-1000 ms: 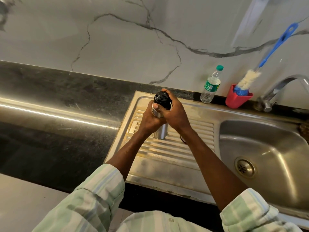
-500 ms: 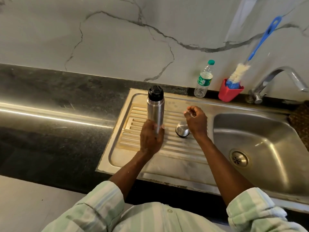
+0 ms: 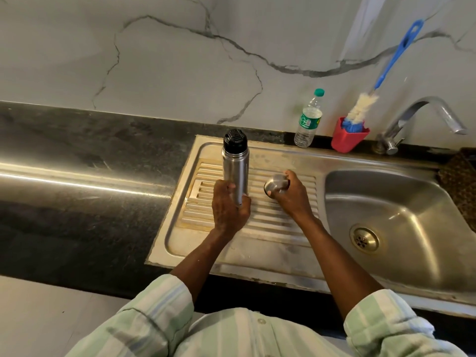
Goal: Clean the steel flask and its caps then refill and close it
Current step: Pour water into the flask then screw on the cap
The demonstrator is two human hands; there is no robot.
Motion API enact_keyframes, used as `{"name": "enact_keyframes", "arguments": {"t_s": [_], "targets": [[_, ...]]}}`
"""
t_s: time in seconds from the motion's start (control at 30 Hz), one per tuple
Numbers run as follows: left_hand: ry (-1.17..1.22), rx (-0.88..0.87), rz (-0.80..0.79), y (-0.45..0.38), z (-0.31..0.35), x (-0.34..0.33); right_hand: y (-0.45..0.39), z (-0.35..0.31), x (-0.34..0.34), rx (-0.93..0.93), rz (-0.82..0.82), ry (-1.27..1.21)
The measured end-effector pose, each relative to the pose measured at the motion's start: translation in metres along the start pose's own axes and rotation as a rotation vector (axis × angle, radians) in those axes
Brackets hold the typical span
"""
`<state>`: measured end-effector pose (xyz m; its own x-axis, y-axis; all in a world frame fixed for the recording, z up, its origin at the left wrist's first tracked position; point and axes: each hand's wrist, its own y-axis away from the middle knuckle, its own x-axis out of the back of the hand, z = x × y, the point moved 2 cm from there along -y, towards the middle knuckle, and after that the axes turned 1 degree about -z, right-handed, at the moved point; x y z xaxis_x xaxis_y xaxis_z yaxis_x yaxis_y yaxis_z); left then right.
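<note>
Flask: a steel flask (image 3: 235, 173) stands upright on the ribbed drainboard (image 3: 278, 215) of a steel sink, its black inner cap (image 3: 234, 140) in place on top.
Left hand: the left hand (image 3: 229, 210) grips the lower part of the flask, fingers curled round its base.
Right hand: the right hand (image 3: 289, 195) is closed round a steel outer cap (image 3: 275, 186), just beside the flask on the drainboard; whether the cap rests on the ribs or is lifted cannot be told.
Hands: apart, each holding its own piece, the flask to the left of the cap.
Basin: the sink bowl (image 3: 401, 202) with its drain (image 3: 363, 239) lies to the right, under a curved tap (image 3: 422, 117).
Back edge: a small water bottle (image 3: 307, 122) with a green cap stands against the marble wall, near a red holder (image 3: 347, 137) carrying a blue-handled bottle brush (image 3: 391, 60).
Tabletop: a dark stone tabletop (image 3: 77, 176) stretches left of the sink.
Person: pale green striped sleeves (image 3: 154, 318) show at the bottom.
</note>
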<state>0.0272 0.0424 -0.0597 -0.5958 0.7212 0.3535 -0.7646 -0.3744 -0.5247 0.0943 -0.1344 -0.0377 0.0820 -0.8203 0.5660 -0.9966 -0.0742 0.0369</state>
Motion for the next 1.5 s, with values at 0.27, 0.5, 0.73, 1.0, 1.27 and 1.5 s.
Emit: {"name": "enact_keyframes", "arguments": {"t_s": [0.27,0.5,0.73,1.0,1.27,1.5], "targets": [[0.045,0.04,-0.111,-0.051,-0.019,0.012,0.003,-0.124,0.041,0.29,0.22,-0.525],[0.233,0.213,-0.398,-0.083,-0.002,0.009,-0.016,-0.163,0.028,0.455,-0.17,-0.267],[0.161,0.213,-0.408,-0.086,-0.007,0.008,-0.026,-0.146,0.005,0.408,-0.303,-0.107],[0.155,0.187,-0.367,-0.082,-0.011,0.002,-0.034,-0.152,0.019,0.392,-0.47,-0.109],[0.162,0.178,-0.346,-0.081,-0.016,-0.002,-0.038,-0.156,0.017,0.38,-0.45,-0.093],[0.136,0.174,-0.331,-0.081,-0.018,-0.003,-0.024,-0.142,-0.002,0.36,-0.179,-0.088]]}}
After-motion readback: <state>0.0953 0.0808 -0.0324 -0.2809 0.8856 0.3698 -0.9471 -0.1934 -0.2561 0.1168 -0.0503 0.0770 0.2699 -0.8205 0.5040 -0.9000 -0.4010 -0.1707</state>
